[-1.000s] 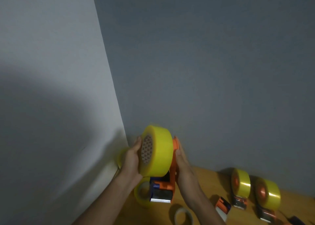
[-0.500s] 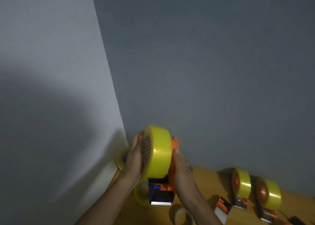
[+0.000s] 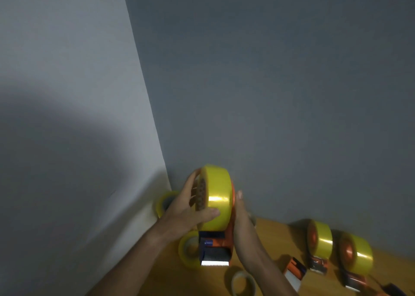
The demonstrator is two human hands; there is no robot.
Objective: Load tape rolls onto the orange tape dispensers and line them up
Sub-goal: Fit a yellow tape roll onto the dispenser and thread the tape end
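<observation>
Head view: a person's two bare hands hold one dispenser up above a brown wooden worktop (image 3: 267, 233) in a grey wall corner.
Held roll: a glossy yellow tape roll (image 3: 216, 198) stands on edge, its core axis running left to right, seated against the orange plastic tape dispenser (image 3: 221, 244).
Dispenser heading: its long axis runs top to bottom in frame, the serrated metal blade (image 3: 215, 263) at the lower end, teeth toward the camera.
Left hand (image 3: 188, 208): fingers spread over the roll's open left face, thumb curled onto the yellow tread.
Right hand (image 3: 241, 219): lies along the dispenser's orange right side, fingers nearly straight; whether they curl behind cannot be told.
Loaded dispensers: two more orange dispensers with yellow rolls (image 3: 320, 241) (image 3: 356, 254) stand side by side at right on the worktop.
Spare rolls: one yellow roll (image 3: 165, 202) in the corner, another (image 3: 189, 249) behind the held dispenser, a pale smaller roll (image 3: 242, 283) near the bottom edge.
</observation>
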